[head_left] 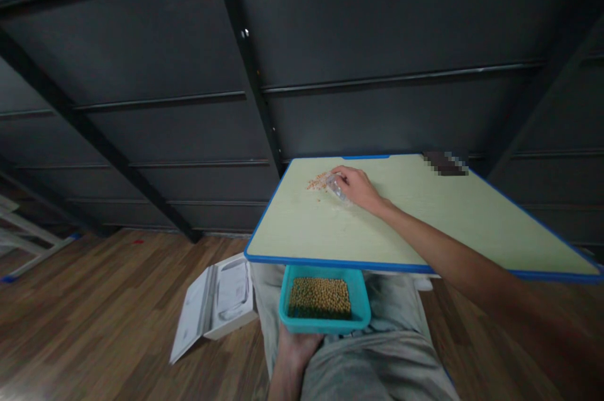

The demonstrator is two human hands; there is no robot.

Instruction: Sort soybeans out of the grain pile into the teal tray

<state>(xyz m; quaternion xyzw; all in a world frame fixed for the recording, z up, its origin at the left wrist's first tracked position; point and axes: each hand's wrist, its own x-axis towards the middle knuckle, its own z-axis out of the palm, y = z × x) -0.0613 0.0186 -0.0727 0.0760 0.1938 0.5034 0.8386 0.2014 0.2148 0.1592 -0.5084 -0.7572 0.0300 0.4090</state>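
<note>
My right hand is on the table top, its fingers closed around a crinkled-looking piece of clear plastic; whether that is a small cup or a bag I cannot tell. Small orange-brown beans lie scattered just left of the plastic. Over my lap, at the table's near edge, is a turquoise plastic tub with many round tan beans in it. My left hand holds the tub from below and near its front side, with the fingers hidden under it.
The pale table has a blue rim. A dark, pixelated object lies at its far right corner. An open white box is on the wooden floor to the left. A dark panelled wall rises behind the table.
</note>
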